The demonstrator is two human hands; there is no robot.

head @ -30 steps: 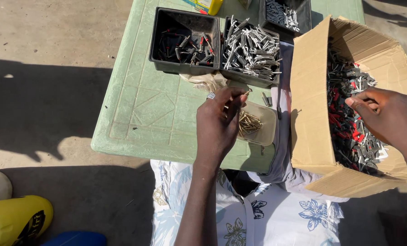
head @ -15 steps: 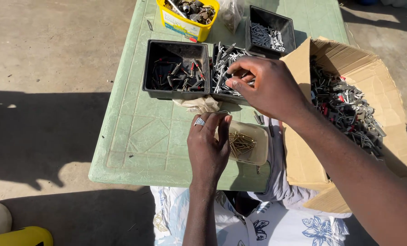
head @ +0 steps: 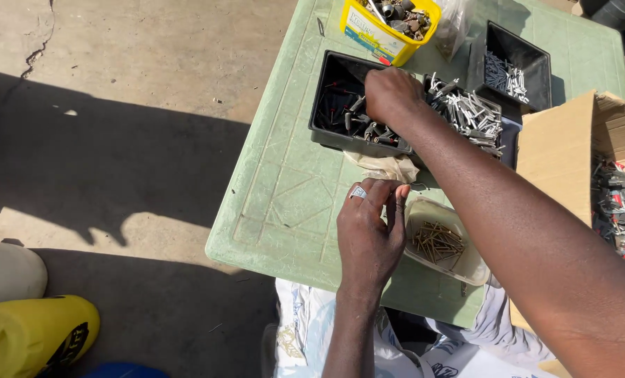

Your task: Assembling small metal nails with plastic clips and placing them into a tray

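Right hand [head: 393,94] reaching across the green plastic worktop [head: 284,203] into the left black tray [head: 326,105], which holds dark parts with red and grey pieces. Half a second earlier this hand was over the neighbouring tray of silvery metal clips [head: 470,115]; a second ago it was down in the cardboard box [head: 557,150] at the right. The fingers are curled down among the parts, knuckles uppermost; whether the grip has closed on a piece cannot be told, since the fingertips are hidden. Left hand [head: 368,234], with a ring on one finger, remains near the worktop's front edge, just beside a pale shallow dish [head: 466,262] of small brass-coloured screws [head: 437,241]. Its thumb and fingertips are pinched together at the top, the grip closed on something too small to identify. A crumpled pale bag [head: 386,166] lies between the left hand and the black tray. Farther back stand a yellow tub [head: 375,31] of mixed hardware and a second black tray [head: 529,59] with pale screws. The box contains red and metal parts. A yellow container [head: 25,336] rests on the ground at lower left.
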